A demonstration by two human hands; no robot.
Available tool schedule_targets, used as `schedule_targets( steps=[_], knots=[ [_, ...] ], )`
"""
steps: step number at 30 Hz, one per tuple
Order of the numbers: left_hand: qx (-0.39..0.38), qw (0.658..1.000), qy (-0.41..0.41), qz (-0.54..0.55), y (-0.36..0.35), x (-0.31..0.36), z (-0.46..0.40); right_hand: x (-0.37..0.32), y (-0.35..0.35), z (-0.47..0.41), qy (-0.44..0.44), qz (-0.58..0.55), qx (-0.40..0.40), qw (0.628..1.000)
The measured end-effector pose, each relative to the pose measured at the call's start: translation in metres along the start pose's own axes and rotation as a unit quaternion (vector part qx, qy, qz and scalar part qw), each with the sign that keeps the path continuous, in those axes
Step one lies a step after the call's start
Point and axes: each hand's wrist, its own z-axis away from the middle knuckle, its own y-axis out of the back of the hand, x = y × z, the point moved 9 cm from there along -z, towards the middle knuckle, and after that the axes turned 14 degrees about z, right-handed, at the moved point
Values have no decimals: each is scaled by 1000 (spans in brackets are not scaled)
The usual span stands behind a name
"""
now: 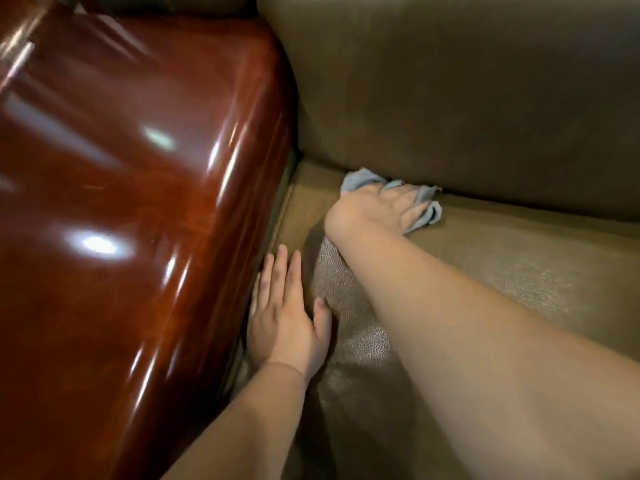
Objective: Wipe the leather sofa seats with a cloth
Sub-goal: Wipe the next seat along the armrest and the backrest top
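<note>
Gripping the crumpled grey-blue cloth (427, 206), your right hand (374, 211) works the far seam of the olive-brown leather seat (519, 271). Keep your left hand (287, 320) flat and open, bracing beside the glossy red-brown wooden armrest (138, 202). Wipe toward yourself with even pressure.

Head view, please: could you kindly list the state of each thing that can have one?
Crumpled light blue cloth: bunched, pressed on the seat near the backrest crease.
Right hand: grip curled round the cloth.
Left hand: flat, fingers straight, resting on the seat beside the armrest.
Olive-brown leather seat cushion: partly sheened.
Glossy reddish-brown wooden armrest: shiny, reflecting lights.
</note>
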Motion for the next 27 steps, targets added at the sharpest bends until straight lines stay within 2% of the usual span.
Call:
schedule_targets(
  steps=[2,5,7,9,11,12,13,15,17,18,19,21,24,27],
  knots=[
    [10,1000,-11,1,-1,-3,-3,4,-3,4,63,43,28,997],
    [2,1000,-9,13,2,-4,-4,66,6,14,155,83,136,975],
    [-6,1000,-3,19,2,-1,-4,130,17,12,105,67,156,980],
    [6,1000,-5,24,3,-1,-4,171,18,8,-13,28,155,987],
    [12,1000,-10,15,1,-4,-4,142,10,7,-108,13,127,986],
    [12,1000,-11,9,0,-5,-4,106,5,9,-110,37,98,988],
    [11,1000,-13,2,-3,-7,-2,59,-2,13,-67,73,72,992],
    [5,1000,-13,-24,-6,-10,-1,-49,-18,34,148,104,67,981],
    [10,999,-13,-39,-7,-11,-1,-102,-23,62,344,105,71,930],
    [10,999,-16,-31,-7,-10,-2,-100,-19,65,396,114,80,908],
    [7,1000,-19,-19,-6,-8,-2,-84,-11,63,421,126,93,894],
    [2,1000,-20,0,-2,-6,-3,-28,2,44,417,130,124,891],
    [12,999,-16,25,-1,-6,-3,88,17,16,340,125,181,915],
    [5,999,-10,30,0,-6,-2,178,14,25,247,72,193,947]
  ],
)
